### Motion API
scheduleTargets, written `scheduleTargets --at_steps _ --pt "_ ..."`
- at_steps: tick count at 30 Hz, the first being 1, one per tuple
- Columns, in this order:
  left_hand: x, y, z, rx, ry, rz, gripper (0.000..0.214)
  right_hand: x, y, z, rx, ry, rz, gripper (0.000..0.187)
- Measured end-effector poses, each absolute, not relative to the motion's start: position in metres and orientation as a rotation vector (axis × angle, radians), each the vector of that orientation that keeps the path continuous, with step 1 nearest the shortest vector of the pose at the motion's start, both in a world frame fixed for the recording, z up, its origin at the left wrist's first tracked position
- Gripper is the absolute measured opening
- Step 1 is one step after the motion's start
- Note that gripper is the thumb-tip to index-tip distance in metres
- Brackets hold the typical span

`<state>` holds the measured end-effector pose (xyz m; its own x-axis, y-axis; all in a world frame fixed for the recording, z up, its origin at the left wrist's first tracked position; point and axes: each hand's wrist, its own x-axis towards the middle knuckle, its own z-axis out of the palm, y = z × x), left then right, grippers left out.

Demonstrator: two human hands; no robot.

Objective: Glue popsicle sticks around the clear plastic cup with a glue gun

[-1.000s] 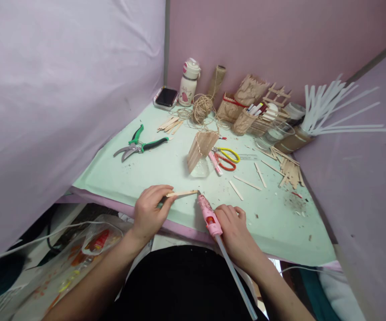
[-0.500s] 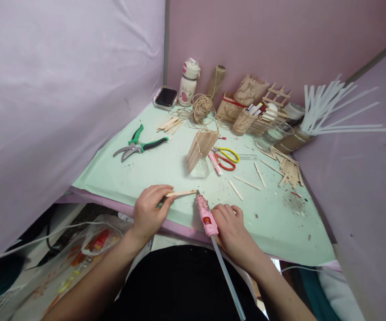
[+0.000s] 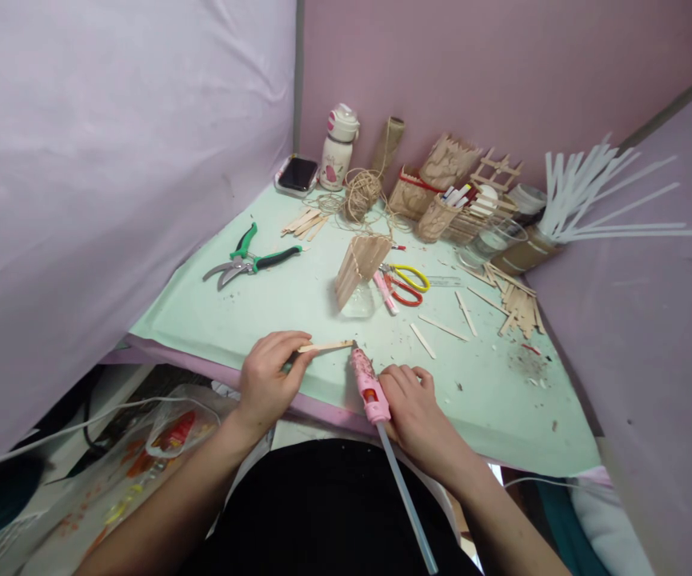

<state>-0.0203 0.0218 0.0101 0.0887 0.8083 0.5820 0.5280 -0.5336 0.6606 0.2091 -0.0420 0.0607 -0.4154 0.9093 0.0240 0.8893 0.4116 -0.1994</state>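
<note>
Between thumb and fingers, my left hand pinches one end of a popsicle stick, which points to the right above the table's front edge. My right hand is wrapped around a pink hot glue gun. The gun's dark nozzle is at the free end of the stick; whether they touch I cannot tell. A long translucent glue stick sticks out of the gun's back toward me. Beyond both hands, a wooden stick panel leans in a small clear container.
Green-handled pruning shears lie at left. Scissors, loose sticks and a stick pile lie to the right. A twine ball, a bottle, a phone and a holder of glue sticks stand along the back.
The glue gun and its glue stick have shifted very slightly to the left. My left hand and the popsicle stick stay almost where they were.
</note>
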Motion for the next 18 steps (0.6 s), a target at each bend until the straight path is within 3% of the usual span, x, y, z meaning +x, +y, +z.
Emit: scheduleTargets --at_steps 18 --pt "-0.0194 0.022 0.0097 2.08 1.332 1.427 0.005 0.2109 -0.041 0.0579 -1.591 -2.543 0.216 0.009"
